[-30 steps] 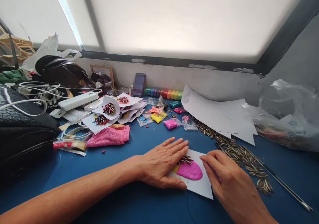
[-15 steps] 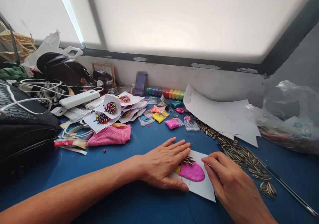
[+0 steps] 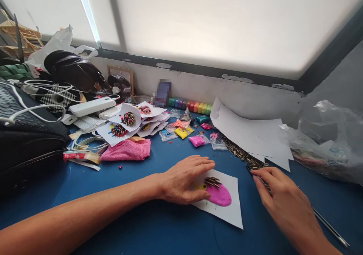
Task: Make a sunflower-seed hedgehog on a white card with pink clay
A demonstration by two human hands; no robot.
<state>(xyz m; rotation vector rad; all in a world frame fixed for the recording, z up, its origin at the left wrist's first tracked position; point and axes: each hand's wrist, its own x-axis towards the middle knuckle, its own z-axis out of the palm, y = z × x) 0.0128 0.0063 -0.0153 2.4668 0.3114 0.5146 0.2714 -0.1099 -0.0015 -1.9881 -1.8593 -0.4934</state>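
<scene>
My left hand (image 3: 188, 181) lies over the left part of a white paper card (image 3: 231, 219), its fingers stretched out and together, thumb apart. Beside the thumb on the card is a flat oval of pink clay (image 3: 219, 196). Several striped sunflower seeds (image 3: 213, 182) stick out of its upper left edge. A yellow clay part (image 3: 203, 187) with a dark dot shows partly under the hand. My right hand (image 3: 283, 202) is at the pile of sunflower seeds (image 3: 236, 151), thumb and fingertips drawn close together; what is between them I cannot make out.
A pen-like rod (image 3: 331, 227) lies at the right. Behind are white sheets (image 3: 249, 132), a clear plastic bag (image 3: 326, 149) and small clay packets (image 3: 197, 140). At left are seed-decorated cards (image 3: 117, 132), a pink cloth (image 3: 127, 151) and a black bag (image 3: 31, 145).
My right hand has moved from the card's right edge rightward to the seed pile. My left hand stays on the card, its fingers shifted slightly, showing more of the yellow clay.
</scene>
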